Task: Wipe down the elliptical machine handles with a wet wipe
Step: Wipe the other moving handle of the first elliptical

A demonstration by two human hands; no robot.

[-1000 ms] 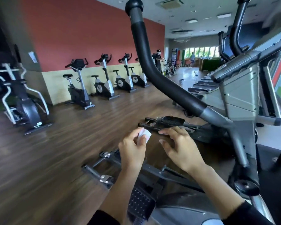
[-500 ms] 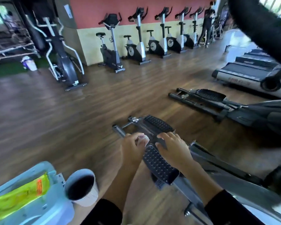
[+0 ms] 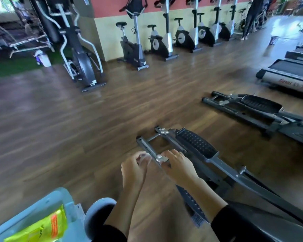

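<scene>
The left hand [image 3: 134, 169] is curled around a pale, blurred wipe [image 3: 144, 157] that shows between thumb and fingers. The right hand [image 3: 179, 169] sits just beside it, back up and fingers bent down; it is not possible to tell whether it holds anything. Black sleeves [image 3: 234, 222] cover both forearms at the bottom of the frame. Both hands are low in the centre, in front of the near elliptical [image 3: 243, 180], of which only the low parts show: a grey rail [image 3: 147, 145] runs behind the right fingers, and a studded pedal [image 3: 196, 143] lies just above and right of them. At the lower left stands a pale blue tub [image 3: 33, 206] with a yellow-green packet [image 3: 42, 227] on it, and a white cup [image 3: 96, 210] just to its right. The floor [image 3: 77, 128] is brown wood plank with a dull shine. At centre right lies the base of a second machine [image 3: 259, 105], and behind it, at the right edge, a treadmill [image 3: 290, 72]. A row of bikes [image 3: 135, 46] lines the far wall [image 3: 108, 32], cream below and red above. At the upper left a tall trainer [image 3: 80, 62] stands where the wood meets a strip of green turf [image 3: 10, 67]. A person [image 3: 252, 16] in dark clothes stands at the upper right, near the end of the row.
</scene>
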